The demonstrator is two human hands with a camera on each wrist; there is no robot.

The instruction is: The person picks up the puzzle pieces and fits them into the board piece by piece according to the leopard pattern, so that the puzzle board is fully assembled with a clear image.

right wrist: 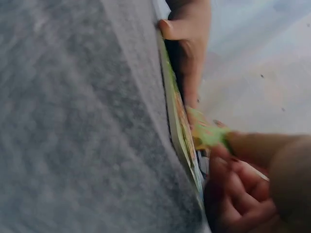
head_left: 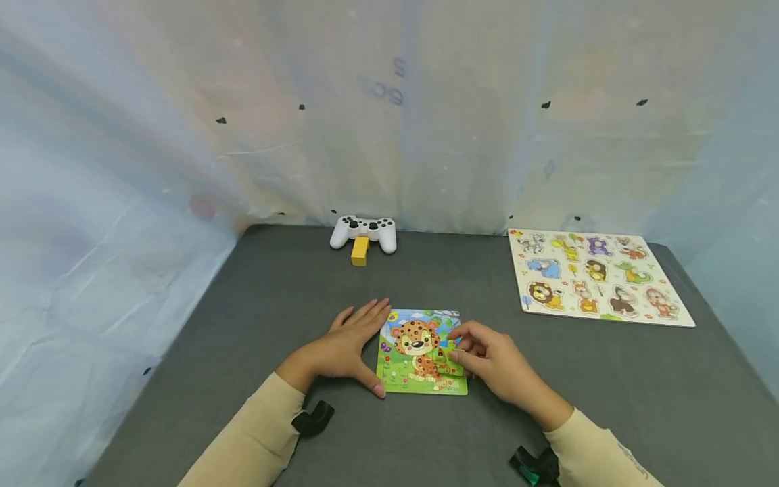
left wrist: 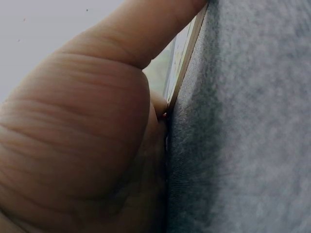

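A square leopard jigsaw puzzle (head_left: 403,380) lies flat on the dark grey table. My left hand (head_left: 343,348) rests along its left side, fingers straight, thumb at the lower left corner and fingertips by the upper left corner. Between thumb and fingers, my right hand (head_left: 502,365) pinches a green puzzle piece (head_left: 451,363) over the right part of the picture. In the right wrist view that puzzle piece (right wrist: 209,133) stands tilted up from the board, with one edge close to its surface. The left wrist view shows mostly the left palm (left wrist: 73,126) beside the board's edge.
A white game controller (head_left: 364,230) lies at the back of the table, with a yellow block (head_left: 360,251) in front of it. To the right is a large animal puzzle board (head_left: 572,284). Plastic sheeting (head_left: 426,135) hangs behind the table.
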